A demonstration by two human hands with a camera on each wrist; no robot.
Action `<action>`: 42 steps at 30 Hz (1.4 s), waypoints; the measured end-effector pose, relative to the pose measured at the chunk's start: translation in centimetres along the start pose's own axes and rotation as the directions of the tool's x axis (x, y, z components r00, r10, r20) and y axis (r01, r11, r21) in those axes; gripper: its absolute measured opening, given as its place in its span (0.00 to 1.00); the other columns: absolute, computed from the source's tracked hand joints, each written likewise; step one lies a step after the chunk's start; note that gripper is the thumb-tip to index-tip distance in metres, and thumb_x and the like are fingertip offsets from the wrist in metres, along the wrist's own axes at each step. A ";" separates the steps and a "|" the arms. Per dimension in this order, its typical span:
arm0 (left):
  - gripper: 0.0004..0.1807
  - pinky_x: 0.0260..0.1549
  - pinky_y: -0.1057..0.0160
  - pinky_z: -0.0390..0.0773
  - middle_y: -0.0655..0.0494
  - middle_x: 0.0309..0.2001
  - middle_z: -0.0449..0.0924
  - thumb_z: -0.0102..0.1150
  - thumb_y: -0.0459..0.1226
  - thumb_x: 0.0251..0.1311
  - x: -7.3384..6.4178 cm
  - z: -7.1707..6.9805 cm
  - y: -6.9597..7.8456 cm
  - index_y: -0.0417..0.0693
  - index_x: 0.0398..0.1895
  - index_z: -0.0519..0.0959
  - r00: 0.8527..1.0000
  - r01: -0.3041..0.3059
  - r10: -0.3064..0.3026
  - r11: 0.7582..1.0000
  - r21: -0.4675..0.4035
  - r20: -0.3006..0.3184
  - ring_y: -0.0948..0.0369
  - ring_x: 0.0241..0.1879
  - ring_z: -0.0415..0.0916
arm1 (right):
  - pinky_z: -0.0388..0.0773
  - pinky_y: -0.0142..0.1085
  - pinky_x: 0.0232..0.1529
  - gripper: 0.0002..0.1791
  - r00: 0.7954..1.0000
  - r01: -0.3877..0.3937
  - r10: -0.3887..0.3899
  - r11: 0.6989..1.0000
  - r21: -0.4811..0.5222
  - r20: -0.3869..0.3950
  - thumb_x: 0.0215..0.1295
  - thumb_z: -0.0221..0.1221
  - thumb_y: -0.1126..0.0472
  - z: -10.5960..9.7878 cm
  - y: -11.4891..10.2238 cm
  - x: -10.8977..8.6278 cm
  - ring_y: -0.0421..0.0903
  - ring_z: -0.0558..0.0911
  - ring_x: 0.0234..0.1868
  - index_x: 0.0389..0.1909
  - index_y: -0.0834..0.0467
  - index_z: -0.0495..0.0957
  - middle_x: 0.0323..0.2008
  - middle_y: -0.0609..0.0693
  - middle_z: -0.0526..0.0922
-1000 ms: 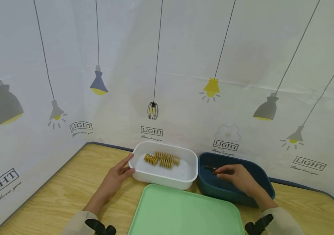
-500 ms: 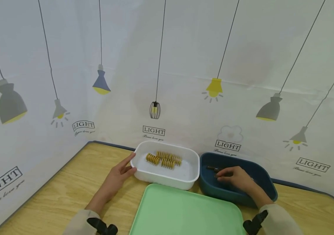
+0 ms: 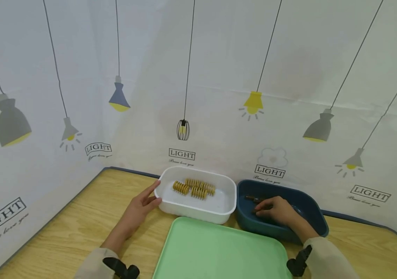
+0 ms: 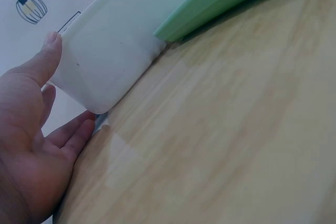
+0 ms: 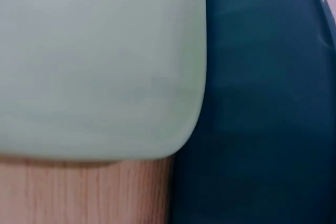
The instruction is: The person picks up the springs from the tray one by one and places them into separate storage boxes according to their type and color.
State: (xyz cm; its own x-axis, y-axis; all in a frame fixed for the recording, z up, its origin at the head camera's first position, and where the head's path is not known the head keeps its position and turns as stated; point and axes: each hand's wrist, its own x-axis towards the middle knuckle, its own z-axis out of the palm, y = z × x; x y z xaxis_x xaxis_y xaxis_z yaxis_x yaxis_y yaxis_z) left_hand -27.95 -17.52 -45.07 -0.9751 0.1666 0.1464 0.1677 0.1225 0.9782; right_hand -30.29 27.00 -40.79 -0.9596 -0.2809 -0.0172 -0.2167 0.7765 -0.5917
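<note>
My left hand (image 3: 138,211) touches the left end of a white box (image 3: 216,217). In the left wrist view its thumb lies at the rim and the other fingers, fairly straight, reach round the end near the base. Inside this box lie several yellow coil springs (image 3: 198,193). My right hand (image 3: 278,211) reaches down into a dark blue box (image 3: 310,209), thumb and fingers curled together, pinching a small dark spring (image 3: 254,211), mostly hidden by the fingertips. Another thin dark spring (image 3: 251,198) lies just behind these fingers. The right wrist view shows no hand.
A light green tray (image 3: 219,252) lies in front of both boxes, its far edge close to them. The wooden table (image 3: 62,228) has a dark edge at the back, with a pale curtain (image 3: 219,97) printed with lamps behind it.
My right hand has moved slightly toward me and lower in the blue box, the small spring at its fingertips shifting with it. The left hand keeps its place on the white box.
</note>
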 end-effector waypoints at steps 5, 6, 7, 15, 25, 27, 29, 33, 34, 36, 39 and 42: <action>0.33 0.60 0.56 0.67 0.56 0.73 0.52 0.58 0.44 0.65 0.1 -0.1 -0.1 0.64 0.73 0.60 1.000 -0.003 0.003 1.000 -0.002 0.000 0.51 0.65 0.63 | 0.79 0.46 0.40 0.08 1.000 0.011 -0.011 1.000 0.001 0.007 0.56 0.68 0.58 0.0 0.0 0.0 0.51 0.81 0.43 0.36 0.55 0.86 0.39 0.50 0.85; 0.33 0.60 0.56 0.67 0.56 0.73 0.52 0.58 0.44 0.65 0.1 -0.1 -0.1 0.64 0.73 0.60 1.000 -0.003 0.003 1.000 0.000 0.000 0.50 0.65 0.63 | 0.79 0.46 0.39 0.08 1.000 0.013 -0.013 1.000 0.000 0.007 0.56 0.68 0.58 0.0 0.0 0.0 0.51 0.81 0.43 0.36 0.55 0.86 0.39 0.50 0.85; 0.33 0.60 0.55 0.67 0.57 0.73 0.52 0.58 0.44 0.65 0.1 -0.1 -0.1 0.63 0.73 0.60 1.000 -0.004 0.004 1.000 0.001 -0.001 0.50 0.65 0.63 | 0.80 0.46 0.39 0.08 1.000 0.016 -0.016 1.000 0.002 0.009 0.57 0.68 0.58 0.1 0.0 0.0 0.51 0.81 0.43 0.37 0.55 0.86 0.40 0.51 0.85; 0.34 0.60 0.55 0.67 0.58 0.73 0.51 0.58 0.45 0.64 0.1 -0.1 -0.2 0.64 0.73 0.60 1.000 0.007 -0.007 1.000 -0.008 -0.001 0.51 0.65 0.63 | 0.79 0.47 0.41 0.07 1.000 0.013 -0.013 1.000 -0.026 -0.003 0.56 0.68 0.58 0.2 0.1 0.2 0.51 0.81 0.43 0.36 0.54 0.87 0.40 0.51 0.85; 0.33 0.61 0.55 0.66 0.58 0.73 0.52 0.57 0.43 0.65 0.1 -0.1 -0.1 0.64 0.72 0.60 1.000 0.011 -0.011 1.000 0.000 0.001 0.52 0.65 0.63 | 0.79 0.47 0.40 0.08 1.000 0.001 -0.001 0.999 -0.036 -0.004 0.55 0.69 0.58 0.3 0.2 0.2 0.50 0.82 0.42 0.36 0.53 0.87 0.40 0.50 0.85; 0.33 0.61 0.55 0.66 0.58 0.73 0.52 0.57 0.43 0.65 0.0 -0.2 -0.1 0.64 0.72 0.60 1.000 0.011 -0.011 1.000 0.000 0.000 0.52 0.65 0.63 | 0.79 0.46 0.40 0.08 1.000 0.009 -0.009 0.999 -0.040 -0.008 0.55 0.69 0.58 0.3 0.2 0.2 0.50 0.82 0.42 0.36 0.53 0.87 0.40 0.50 0.85; 0.33 0.61 0.55 0.66 0.58 0.73 0.51 0.57 0.43 0.65 0.0 -0.1 -0.1 0.64 0.73 0.60 1.000 0.012 -0.012 1.000 0.000 0.000 0.51 0.65 0.63 | 0.79 0.46 0.40 0.08 1.000 0.020 -0.021 0.999 -0.048 -0.017 0.55 0.69 0.58 0.3 0.1 0.2 0.50 0.82 0.42 0.37 0.53 0.87 0.40 0.50 0.85; 0.33 0.61 0.55 0.66 0.58 0.73 0.51 0.58 0.43 0.65 -0.1 -0.1 -0.2 0.64 0.73 0.59 1.000 0.014 -0.014 1.000 -0.004 -0.001 0.51 0.65 0.63 | 0.79 0.48 0.41 0.09 0.998 0.031 -0.034 0.997 -0.072 -0.049 0.55 0.69 0.57 0.1 -0.1 0.1 0.52 0.81 0.45 0.37 0.53 0.87 0.40 0.50 0.85; 0.34 0.61 0.55 0.66 0.58 0.73 0.51 0.58 0.43 0.65 -0.1 -0.1 -0.3 0.63 0.73 0.59 1.000 0.014 -0.014 1.000 -0.005 -0.001 0.51 0.65 0.63 | 0.79 0.48 0.42 0.09 0.998 0.032 -0.036 0.996 -0.080 -0.057 0.55 0.69 0.57 0.0 -0.2 0.0 0.52 0.81 0.45 0.38 0.54 0.87 0.40 0.51 0.85; 0.34 0.61 0.56 0.66 0.59 0.73 0.51 0.58 0.43 0.65 -0.1 0.0 -0.3 0.63 0.73 0.59 1.000 0.013 -0.013 1.000 -0.009 -0.003 0.51 0.65 0.63 | 0.79 0.50 0.43 0.10 0.997 0.035 -0.042 0.995 -0.095 -0.071 0.56 0.68 0.57 -0.2 -0.5 -0.3 0.54 0.81 0.46 0.39 0.54 0.87 0.41 0.51 0.85; 0.34 0.60 0.57 0.68 0.59 0.73 0.52 0.58 0.43 0.64 -0.1 0.2 -0.5 0.63 0.73 0.60 1.000 0.005 -0.005 1.000 -0.019 -0.005 0.51 0.64 0.64 | 0.79 0.50 0.43 0.10 0.993 0.059 -0.070 0.991 -0.118 -0.092 0.59 0.67 0.57 -0.7 -0.8 -0.9 0.54 0.81 0.46 0.40 0.55 0.86 0.42 0.52 0.84; 0.34 0.59 0.58 0.69 0.59 0.72 0.53 0.59 0.44 0.63 -0.1 0.2 -0.6 0.62 0.72 0.61 1.000 -0.002 0.002 1.000 -0.023 -0.014 0.51 0.63 0.65 | 0.80 0.46 0.40 0.11 0.987 0.105 -0.120 0.985 -0.135 -0.108 0.62 0.64 0.56 -1.1 -1.2 -1.7 0.51 0.81 0.43 0.42 0.56 0.85 0.42 0.52 0.84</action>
State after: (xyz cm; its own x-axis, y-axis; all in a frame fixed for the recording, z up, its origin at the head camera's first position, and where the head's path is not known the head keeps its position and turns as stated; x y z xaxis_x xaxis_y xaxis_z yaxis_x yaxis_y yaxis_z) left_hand -27.93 -17.42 -45.71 -0.9768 0.1529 0.1500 0.1662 0.0994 0.9811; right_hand -28.58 27.17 -39.21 -0.9404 -0.3094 0.1415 -0.3387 0.8117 -0.4760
